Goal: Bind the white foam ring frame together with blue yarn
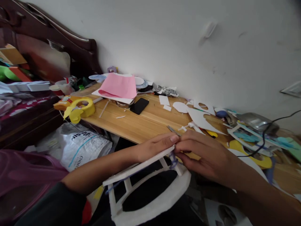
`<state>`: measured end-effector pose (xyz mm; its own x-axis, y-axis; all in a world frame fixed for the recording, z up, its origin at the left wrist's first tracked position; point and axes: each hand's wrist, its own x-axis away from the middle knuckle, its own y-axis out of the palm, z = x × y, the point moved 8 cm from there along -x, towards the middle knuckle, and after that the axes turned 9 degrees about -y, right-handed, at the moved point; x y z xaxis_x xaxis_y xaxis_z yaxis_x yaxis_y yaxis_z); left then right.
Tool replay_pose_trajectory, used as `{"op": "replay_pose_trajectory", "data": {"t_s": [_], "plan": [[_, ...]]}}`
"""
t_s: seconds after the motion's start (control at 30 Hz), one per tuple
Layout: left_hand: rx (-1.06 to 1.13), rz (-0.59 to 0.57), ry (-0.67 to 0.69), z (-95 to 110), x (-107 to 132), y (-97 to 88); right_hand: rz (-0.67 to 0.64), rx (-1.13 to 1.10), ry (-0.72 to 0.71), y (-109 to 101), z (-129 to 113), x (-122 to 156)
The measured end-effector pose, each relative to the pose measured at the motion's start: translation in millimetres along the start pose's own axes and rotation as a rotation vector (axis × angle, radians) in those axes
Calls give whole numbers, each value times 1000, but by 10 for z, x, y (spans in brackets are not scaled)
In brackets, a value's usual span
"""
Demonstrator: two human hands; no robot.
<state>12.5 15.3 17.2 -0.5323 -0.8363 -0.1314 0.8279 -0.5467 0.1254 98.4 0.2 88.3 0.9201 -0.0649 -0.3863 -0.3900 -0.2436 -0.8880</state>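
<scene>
A white foam-board frame with thin struts rests in front of me, below the desk edge. My left hand lies along its top strip, fingers closed on the strip's far end. My right hand meets it from the right, fingers pinched at the same corner where a purple-blue thread is wound around the joint. The thread trails left under the strip. What the right fingertips pinch is hidden.
The wooden desk carries a pink paper, a black phone, a yellow tape dispenser, white foam offcuts, yellow and teal pieces at right, and a black cable. A white sack sits below left.
</scene>
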Motion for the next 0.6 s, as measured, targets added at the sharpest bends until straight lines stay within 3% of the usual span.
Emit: {"op": "replay_pose_trajectory", "data": {"t_s": [0.27, 0.43, 0.6], "plan": [[103, -5, 24, -112, 10, 0, 68, 13, -16, -34, 6, -79], [170, -4, -30, -244, 17, -30, 27, 56, -132, -65, -61, -106], [156, 10, -19, -315, -46, -66, 12, 120, -132, -55, -35, -125]]}}
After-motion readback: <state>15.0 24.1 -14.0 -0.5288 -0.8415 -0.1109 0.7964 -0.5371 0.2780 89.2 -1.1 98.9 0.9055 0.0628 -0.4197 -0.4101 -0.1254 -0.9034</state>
